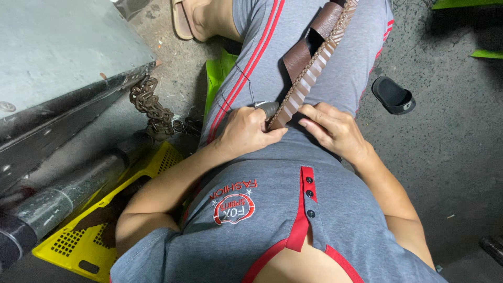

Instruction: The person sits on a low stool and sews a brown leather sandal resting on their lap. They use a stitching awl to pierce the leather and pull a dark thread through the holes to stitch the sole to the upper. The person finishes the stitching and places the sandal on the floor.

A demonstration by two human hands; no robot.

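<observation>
**Brown sandal worked on the lap, both hands at its near end**

While the person sits low over a rough concrete floor (450, 141), a brown sandal (309, 68) lies along the grey-trousered thigh, sole edge up, running from the far right down to the hands. Its edge is a braided, ribbed strip in tan and pale bands; above it sit smooth, dark brown leather straps. The left hand (243, 131) is curled shut around a small grey tool handle (269, 108), pressed right against the near tip of the sandal. A thin dark thread (242, 78) loops up from that hand across the trouser leg. The right hand (332, 128) lies just beside the sandal's near end, fingers bent and together, fingertips touching the braided edge; whether it pinches anything I cannot tell.

Left of the lap, a rusty chain (152, 107) heaps on the floor beside a grey metal slab (63, 57). Nearer, a yellow perforated plastic crate (89, 236) lies under a dull metal pipe (57, 202). On the right, well apart, a black slipper (393, 95) rests on the gritty floor.
</observation>
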